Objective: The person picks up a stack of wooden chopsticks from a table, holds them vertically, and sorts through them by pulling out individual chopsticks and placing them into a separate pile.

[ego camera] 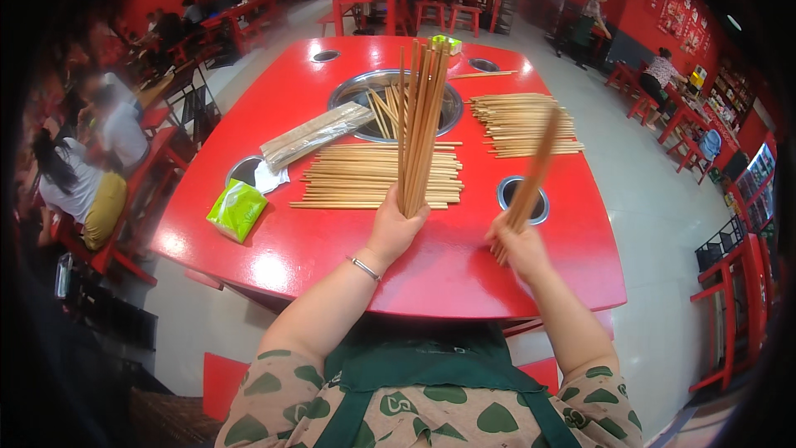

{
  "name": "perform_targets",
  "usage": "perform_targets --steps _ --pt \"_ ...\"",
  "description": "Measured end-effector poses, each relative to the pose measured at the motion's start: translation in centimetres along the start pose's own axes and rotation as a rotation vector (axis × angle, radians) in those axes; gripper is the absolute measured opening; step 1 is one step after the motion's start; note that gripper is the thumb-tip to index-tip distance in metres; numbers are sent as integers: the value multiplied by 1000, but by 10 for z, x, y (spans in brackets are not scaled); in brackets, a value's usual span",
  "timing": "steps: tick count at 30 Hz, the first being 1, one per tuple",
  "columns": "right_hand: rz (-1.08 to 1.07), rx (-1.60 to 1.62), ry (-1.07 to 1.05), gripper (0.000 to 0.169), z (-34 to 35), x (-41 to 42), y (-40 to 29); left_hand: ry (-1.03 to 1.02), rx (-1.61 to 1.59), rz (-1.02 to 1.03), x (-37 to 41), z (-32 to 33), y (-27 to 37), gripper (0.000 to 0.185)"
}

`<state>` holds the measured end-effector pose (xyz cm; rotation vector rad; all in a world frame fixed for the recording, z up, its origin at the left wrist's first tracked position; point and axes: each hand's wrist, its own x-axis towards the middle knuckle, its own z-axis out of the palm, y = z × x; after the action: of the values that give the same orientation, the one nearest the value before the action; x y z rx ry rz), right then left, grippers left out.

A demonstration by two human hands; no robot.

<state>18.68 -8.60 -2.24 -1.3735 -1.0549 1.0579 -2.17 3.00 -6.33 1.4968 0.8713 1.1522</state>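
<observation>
My left hand (pixel 398 228) grips a bundle of wooden chopsticks (pixel 424 130) upright by its lower end, above the red table (pixel 336 261). To its right, my right hand (pixel 517 244) holds another chopstick bundle (pixel 532 174), tilted and blurred. Behind my left hand lies a wide pile of chopsticks (pixel 379 177) on the tabletop. A second pile (pixel 525 124) rests farther back at the right. More loose chopsticks (pixel 388 109) lie in the round metal well (pixel 457 106) at the table's middle, partly hidden by the raised bundle.
A clear plastic-wrapped package (pixel 317 134) leans on the well's rim. A green tissue pack (pixel 237 210) and crumpled white tissue (pixel 270 177) lie at the left. A metal-rimmed hole (pixel 543 214) is beside my right hand. Several people sit at the left; a person (pixel 587 28) stands at the back right.
</observation>
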Motion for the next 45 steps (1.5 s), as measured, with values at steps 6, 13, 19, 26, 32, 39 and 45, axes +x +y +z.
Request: perform_targets --steps 6,13,19,26,32,39,45 --pt "-18 -170 38 14 -3 27 6 38 31 -11 -1 1 3 39" --pt "90 -256 4 15 -23 65 -37 75 -231 -140 4 2 16 37" --pt "190 -536 -117 14 -2 122 -67 26 -283 -230 5 6 14 38" --pt "29 -1057 -175 20 28 279 -43 -72 -11 -87 10 8 -7 39" --pt "-231 -1367 -54 27 34 351 -3 -70 60 -39 8 8 8 49" --pt "-468 -1379 36 40 42 342 8 -129 -60 -89 2 5 10 53" --pt "-573 -1149 252 53 70 346 6 -54 48 3 8 9 4 52"
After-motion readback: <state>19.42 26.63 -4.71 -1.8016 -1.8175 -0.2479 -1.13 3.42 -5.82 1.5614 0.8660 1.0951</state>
